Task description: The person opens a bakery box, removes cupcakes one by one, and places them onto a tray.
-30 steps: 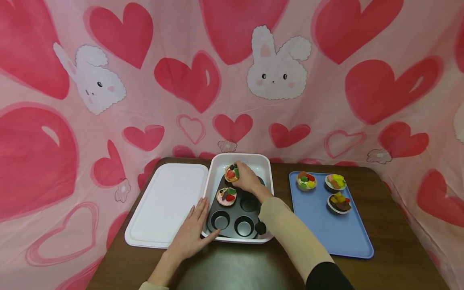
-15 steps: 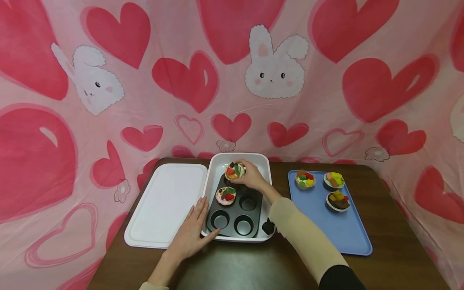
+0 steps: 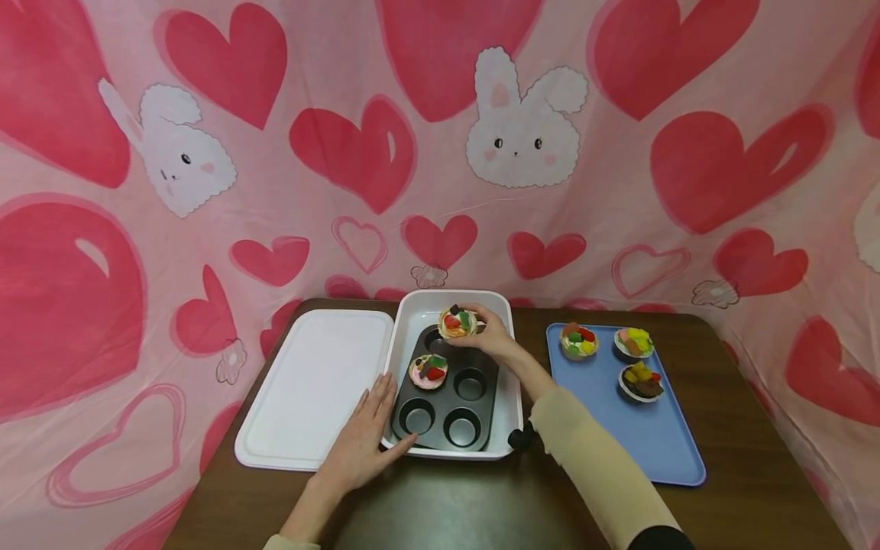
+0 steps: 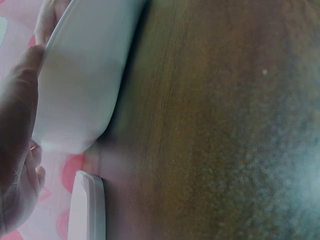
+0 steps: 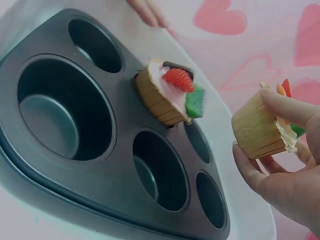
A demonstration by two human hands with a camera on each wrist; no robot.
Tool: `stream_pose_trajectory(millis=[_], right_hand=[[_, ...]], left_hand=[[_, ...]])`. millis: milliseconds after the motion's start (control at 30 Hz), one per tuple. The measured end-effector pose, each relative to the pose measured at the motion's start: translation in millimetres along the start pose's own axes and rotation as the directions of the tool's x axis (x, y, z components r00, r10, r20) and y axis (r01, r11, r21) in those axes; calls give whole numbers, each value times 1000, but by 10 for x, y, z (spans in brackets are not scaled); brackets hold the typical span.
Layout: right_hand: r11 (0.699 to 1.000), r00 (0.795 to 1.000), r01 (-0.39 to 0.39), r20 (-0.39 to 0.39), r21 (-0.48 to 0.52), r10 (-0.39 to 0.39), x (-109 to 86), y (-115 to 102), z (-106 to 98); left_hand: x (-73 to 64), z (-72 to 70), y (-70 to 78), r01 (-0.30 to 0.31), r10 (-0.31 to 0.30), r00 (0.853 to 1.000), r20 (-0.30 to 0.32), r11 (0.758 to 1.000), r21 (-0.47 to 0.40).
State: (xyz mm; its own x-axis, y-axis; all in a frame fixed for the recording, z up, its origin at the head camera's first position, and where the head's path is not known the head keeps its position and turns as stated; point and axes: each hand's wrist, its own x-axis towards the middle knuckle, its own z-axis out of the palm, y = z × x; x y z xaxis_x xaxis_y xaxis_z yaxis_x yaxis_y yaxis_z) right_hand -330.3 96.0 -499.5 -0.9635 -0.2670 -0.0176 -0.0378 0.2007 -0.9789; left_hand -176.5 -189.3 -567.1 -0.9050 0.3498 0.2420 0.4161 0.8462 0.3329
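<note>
In the head view, my right hand (image 3: 496,338) pinches a cupcake (image 3: 457,322) between thumb and fingers, above the far end of a dark muffin tin (image 3: 444,406). The right wrist view shows this cupcake (image 5: 256,129) in a pale yellow cup, tilted and apart from the tin, with red and green toppings. Another cupcake (image 3: 428,372), pink with a strawberry and a green piece, sits in a left well of the tin. The tin lies inside a white tub (image 3: 517,374). My left hand (image 3: 364,433) rests on the tub's near left rim, fingers straight.
A white lid-like tray (image 3: 323,382) lies left of the tub on the brown table (image 3: 440,504). On the right is a blue tray (image 3: 605,435) bearing a fruit-topped cupcake (image 3: 579,342), a yellow-topped cupcake (image 3: 635,344) and a chocolate cupcake (image 3: 641,383). A heart-print cloth (image 3: 440,214) hangs behind.
My right hand has lifted the cupcake out of the far left of the muffin tin and carried it slightly right. My left hand has stayed on the tub's rim.
</note>
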Motion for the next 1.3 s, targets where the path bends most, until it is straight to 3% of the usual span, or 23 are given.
stream_pose_trajectory(millis=[300, 533, 1000, 1300], right_hand=[[995, 1000, 8, 27, 103, -11, -170, 24, -172], [984, 1000, 23, 5, 176, -24, -310, 34, -241], [978, 997, 53, -65, 203, -40, -647, 168, -545], [989, 993, -32, -104, 145, 48, -821, 227, -742]], left_hand=[[0, -2, -7, -13, 13, 1000, -1, 1000, 1], [1, 14, -22, -22, 22, 1000, -12, 1000, -2], [14, 13, -24, -15, 15, 1000, -12, 1000, -7], [8, 11, -21, -7, 7, 1000, -8, 1000, -12]])
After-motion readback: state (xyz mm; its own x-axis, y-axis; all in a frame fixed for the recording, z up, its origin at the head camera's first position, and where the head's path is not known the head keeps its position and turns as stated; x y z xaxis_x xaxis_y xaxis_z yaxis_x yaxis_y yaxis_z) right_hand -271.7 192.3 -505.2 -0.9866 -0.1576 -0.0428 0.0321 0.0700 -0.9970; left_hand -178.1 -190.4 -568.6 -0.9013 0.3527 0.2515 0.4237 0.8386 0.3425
